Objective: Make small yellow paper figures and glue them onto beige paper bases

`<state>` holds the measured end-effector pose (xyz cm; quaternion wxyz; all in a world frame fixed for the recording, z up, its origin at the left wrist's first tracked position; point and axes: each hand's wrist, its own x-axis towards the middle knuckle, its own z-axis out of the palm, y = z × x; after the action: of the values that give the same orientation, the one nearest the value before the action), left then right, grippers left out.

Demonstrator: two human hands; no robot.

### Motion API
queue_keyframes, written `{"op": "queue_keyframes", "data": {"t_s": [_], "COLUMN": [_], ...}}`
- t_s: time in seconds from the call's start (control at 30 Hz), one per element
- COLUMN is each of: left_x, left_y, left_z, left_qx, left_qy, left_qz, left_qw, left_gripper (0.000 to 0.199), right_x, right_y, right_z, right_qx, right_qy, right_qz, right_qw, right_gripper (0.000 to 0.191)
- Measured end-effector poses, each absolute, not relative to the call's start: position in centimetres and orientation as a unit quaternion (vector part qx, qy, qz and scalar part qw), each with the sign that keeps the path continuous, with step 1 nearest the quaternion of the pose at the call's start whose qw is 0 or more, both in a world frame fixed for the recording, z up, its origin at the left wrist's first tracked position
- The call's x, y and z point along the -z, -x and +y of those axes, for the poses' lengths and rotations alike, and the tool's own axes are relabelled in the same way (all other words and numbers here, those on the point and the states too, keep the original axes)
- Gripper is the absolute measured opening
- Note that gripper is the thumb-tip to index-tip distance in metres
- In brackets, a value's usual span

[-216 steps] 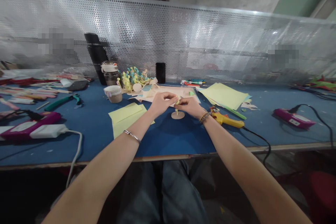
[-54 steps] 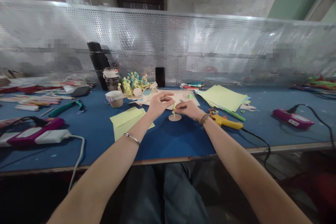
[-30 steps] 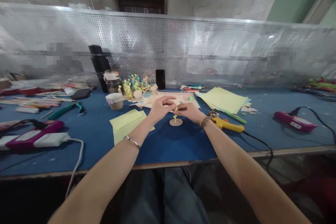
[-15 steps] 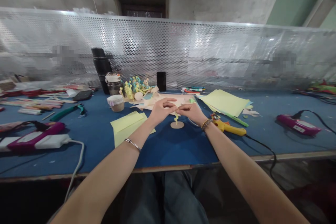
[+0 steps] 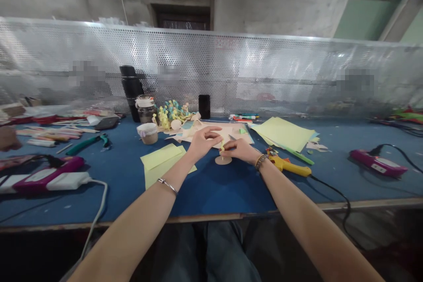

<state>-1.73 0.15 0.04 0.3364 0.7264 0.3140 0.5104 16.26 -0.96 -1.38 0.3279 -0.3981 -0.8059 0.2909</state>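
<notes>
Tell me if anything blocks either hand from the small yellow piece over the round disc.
Nothing visible does. The left hand and right hand have fingertips right at the yellow piece; actual contact is too small to judge. The yellow-handled tool lies beside the right wrist, out of the way.

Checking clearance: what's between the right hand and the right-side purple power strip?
Head view: a yellow corded tool and a green strip lie between right hand and power strip.
</notes>
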Motion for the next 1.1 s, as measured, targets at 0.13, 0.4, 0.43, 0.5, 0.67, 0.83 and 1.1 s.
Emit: {"op": "queue_keyframes", "data": {"t_s": [0.13,0.4,0.43,0.5,0.67,0.83,1.1], "left_x": [-0.2,-0.2,-0.3,-0.4,-0.1,0.5,0.1], "left_y": [1.8,1.8,1.8,1.9,2.1,2.2,2.2], "left_z": [0.2,0.1,0.1,0.0,0.3,0.6,0.4], "left_qx": [-0.514,-0.495,-0.489,-0.48,-0.453,-0.421,-0.413], "left_qy": [-0.729,-0.742,-0.745,-0.749,-0.765,-0.773,-0.778], "left_qz": [0.312,0.304,0.304,0.303,0.308,0.337,0.355], "left_qw": [0.328,0.334,0.337,0.342,0.339,0.333,0.314], "left_gripper": [0.036,0.038,0.039,0.039,0.044,0.045,0.046], "right_x": [1.6,2.3,2.3,2.4,2.3,2.2,2.4], "right_y": [-16.2,-16.3,-16.3,-16.3,-16.2,-16.1,-16.2], "right_z": [-0.8,-0.3,-0.2,-0.2,-0.2,-0.3,-0.1], "right_qx": [-0.27,-0.273,-0.278,-0.286,-0.271,-0.251,-0.261], "right_qy": [0.398,0.385,0.386,0.388,0.395,0.41,0.394], "right_qz": [-0.825,-0.823,-0.82,-0.815,-0.814,-0.814,-0.818], "right_qw": [0.298,0.316,0.318,0.322,0.329,0.325,0.328], "right_gripper": [0.022,0.025,0.025,0.024,0.024,0.022,0.017]}}
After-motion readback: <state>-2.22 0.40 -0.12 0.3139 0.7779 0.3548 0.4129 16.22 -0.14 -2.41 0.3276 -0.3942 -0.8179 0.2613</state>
